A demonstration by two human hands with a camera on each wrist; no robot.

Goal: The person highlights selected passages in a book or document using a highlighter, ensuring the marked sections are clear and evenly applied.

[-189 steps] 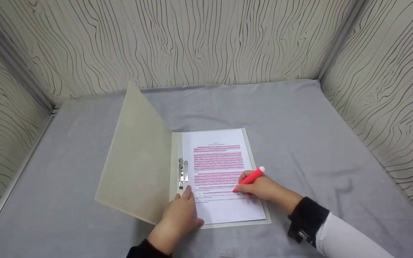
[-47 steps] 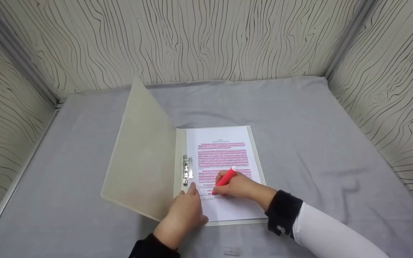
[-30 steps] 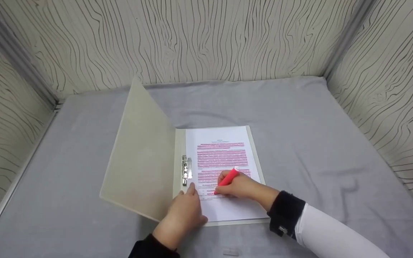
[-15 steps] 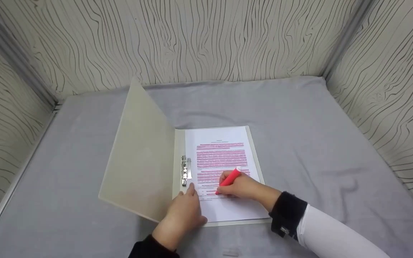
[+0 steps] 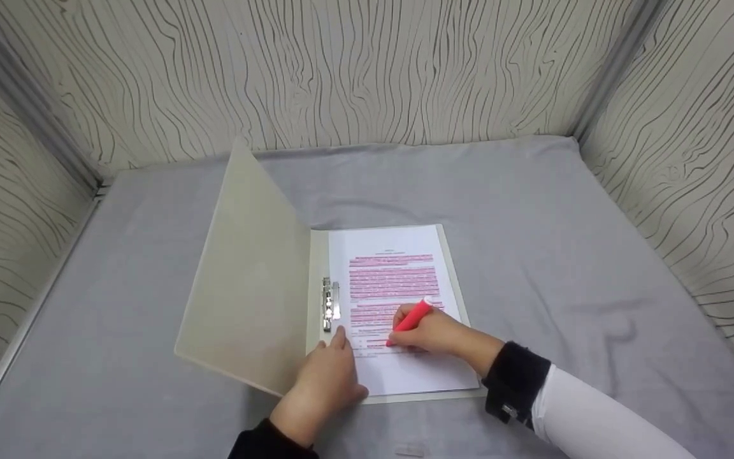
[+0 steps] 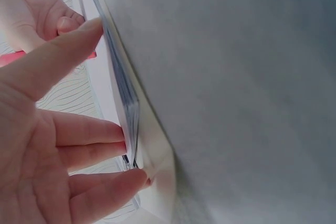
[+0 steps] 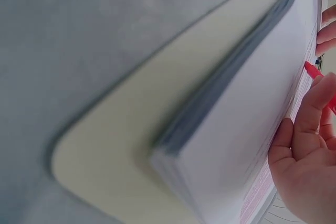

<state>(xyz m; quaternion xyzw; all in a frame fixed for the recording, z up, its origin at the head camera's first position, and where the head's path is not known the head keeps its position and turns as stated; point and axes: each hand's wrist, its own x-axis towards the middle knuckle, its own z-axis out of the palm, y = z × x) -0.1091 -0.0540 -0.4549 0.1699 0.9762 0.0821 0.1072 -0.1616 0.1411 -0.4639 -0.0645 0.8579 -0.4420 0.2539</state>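
Note:
A cream lever-clip folder lies open, its front cover raised on the left. Inside is a stack of white printed sheets, the upper text coloured pink, beside a metal clip. My right hand pinches a pink highlighter, slanted with its tip at a lower text line. In the right wrist view the highlighter's tip shows near the page. My left hand rests on the lower left of the sheets and folder, fingers extended. The left wrist view shows its thumb and fingers at the stack's edge.
Grey cloth with some creases covers the table. Wood-grain patterned panels stand at the back and both sides. A small clear piece lies near the front edge.
Over the last second and a half the highlighter has moved slightly right along a line, leaving pink behind it. Compared with 6.3 seconds ago, it is lower and farther left. My left hand stays.

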